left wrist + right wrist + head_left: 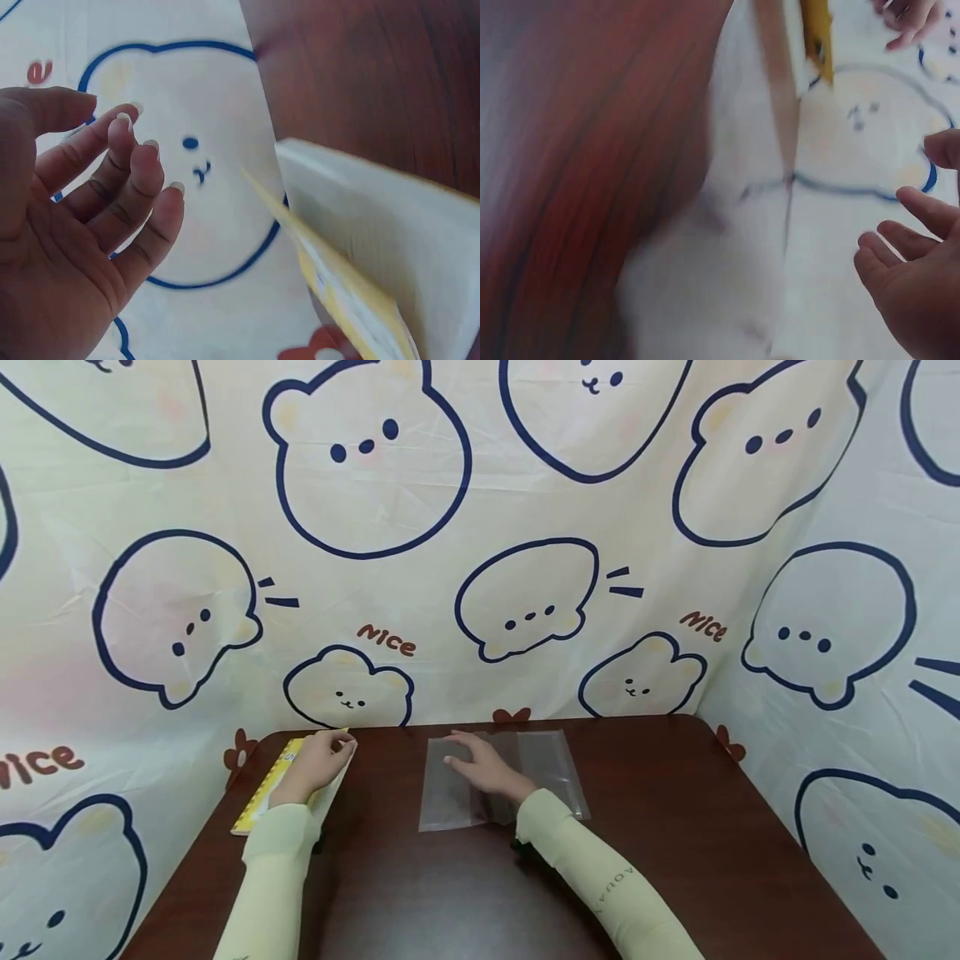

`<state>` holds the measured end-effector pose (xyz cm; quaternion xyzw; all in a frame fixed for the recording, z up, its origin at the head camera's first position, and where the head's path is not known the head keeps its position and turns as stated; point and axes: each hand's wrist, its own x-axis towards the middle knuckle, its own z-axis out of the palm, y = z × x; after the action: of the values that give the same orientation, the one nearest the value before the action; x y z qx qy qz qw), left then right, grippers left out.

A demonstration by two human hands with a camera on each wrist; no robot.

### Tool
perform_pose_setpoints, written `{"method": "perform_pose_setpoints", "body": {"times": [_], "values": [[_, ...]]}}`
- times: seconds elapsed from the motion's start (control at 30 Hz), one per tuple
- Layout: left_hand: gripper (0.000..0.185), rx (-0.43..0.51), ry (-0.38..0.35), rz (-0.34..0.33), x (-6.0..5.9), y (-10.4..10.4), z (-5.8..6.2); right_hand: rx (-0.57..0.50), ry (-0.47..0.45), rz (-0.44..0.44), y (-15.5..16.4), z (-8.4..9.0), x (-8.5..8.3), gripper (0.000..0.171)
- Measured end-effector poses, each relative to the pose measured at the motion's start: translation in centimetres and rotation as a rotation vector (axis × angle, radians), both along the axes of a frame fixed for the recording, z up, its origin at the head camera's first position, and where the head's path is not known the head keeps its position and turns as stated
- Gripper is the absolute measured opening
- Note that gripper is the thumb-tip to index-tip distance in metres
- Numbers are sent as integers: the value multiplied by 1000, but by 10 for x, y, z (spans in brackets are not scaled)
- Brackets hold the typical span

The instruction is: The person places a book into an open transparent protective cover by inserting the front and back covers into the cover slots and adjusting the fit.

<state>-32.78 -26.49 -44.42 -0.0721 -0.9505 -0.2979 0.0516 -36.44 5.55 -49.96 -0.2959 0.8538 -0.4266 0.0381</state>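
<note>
A yellow book (pixel 258 797) with pale pages lies at the left of the table. My left hand (pixel 318 762) is over its right part and hides some of the cover. In the left wrist view that hand (pixel 97 195) has loosely bent fingers with nothing between them, and the book (pixel 397 225) appears beside it. A clear plastic book cover (pixel 446 797) is spread flat near the table's far edge. Over its middle, my right hand (pixel 487 768) has its fingers extended and apart. The right wrist view shows this hand (pixel 922 277) holding nothing.
The dark brown table (pixel 405 893) has rounded far corners. A pale cloth wall (pixel 525 685) printed with blue-outlined bear heads rises behind it and along both sides.
</note>
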Motion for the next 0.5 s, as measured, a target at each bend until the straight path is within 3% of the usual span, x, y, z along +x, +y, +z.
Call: {"method": "perform_pose_setpoints", "body": {"times": [0.17,0.23,0.4,0.5], "values": [[35,-17,39,50,5,-23,-9,-172,-70,-26,-37,9,14,40],[35,-36,56,75,8,-31,-13,-243,-140,-44,-51,12,21,36],[44,-63,24,205,15,-47,-28,-455,-477,-46,-84,12,37,35],[58,-21,-19,297,16,-52,-37,-540,-682,-48,-99,8,45,40]]}}
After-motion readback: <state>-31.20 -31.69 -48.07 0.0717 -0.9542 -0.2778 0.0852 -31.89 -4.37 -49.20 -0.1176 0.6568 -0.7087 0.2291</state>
